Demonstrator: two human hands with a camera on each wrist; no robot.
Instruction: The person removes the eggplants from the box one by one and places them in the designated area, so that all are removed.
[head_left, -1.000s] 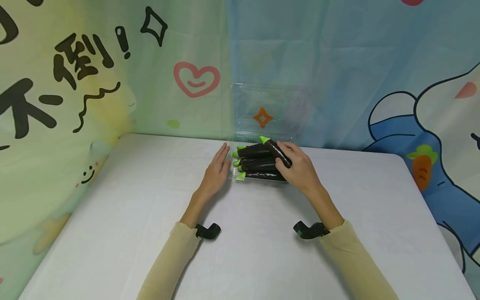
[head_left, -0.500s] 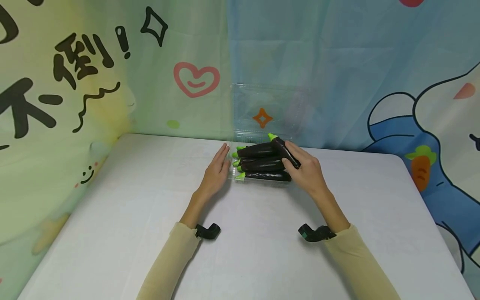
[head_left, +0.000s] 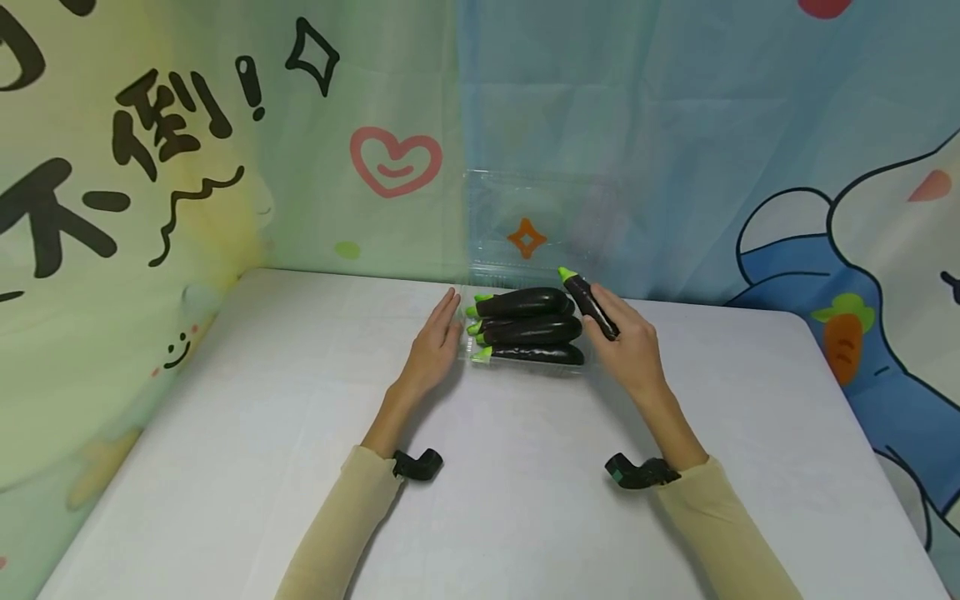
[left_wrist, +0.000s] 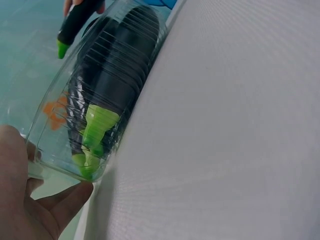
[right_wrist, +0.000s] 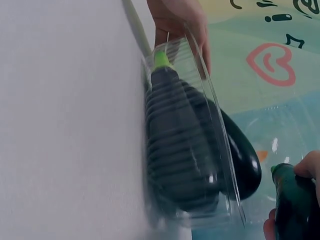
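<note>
A clear plastic clamshell tray point(head_left: 461, 354) stands at the far middle of the white table, its lid point(head_left: 540, 208) open and upright against the backdrop. Several dark purple toy eggplants point(head_left: 528, 327) with green caps lie stacked in it, caps pointing left. My right hand point(head_left: 615, 327) grips one more eggplant point(head_left: 587, 302) just right of the tray, lifted and tilted, cap up. That eggplant point(right_wrist: 295, 207) also shows in the right wrist view. My left hand point(head_left: 441, 327) rests open against the tray's left end, where its fingers point(left_wrist: 30, 210) touch the ribbed wall point(left_wrist: 75, 125).
The printed cloth backdrop point(head_left: 225, 167) rises directly behind the tray. White table surface point(head_left: 510, 500) stretches toward me and to both sides. Black camera mounts point(head_left: 416, 463) sit on both wrists.
My right hand has lifted one eggplant off the top of the stack and carried it to the right, clear of the tray. The left hand has stayed in place.
</note>
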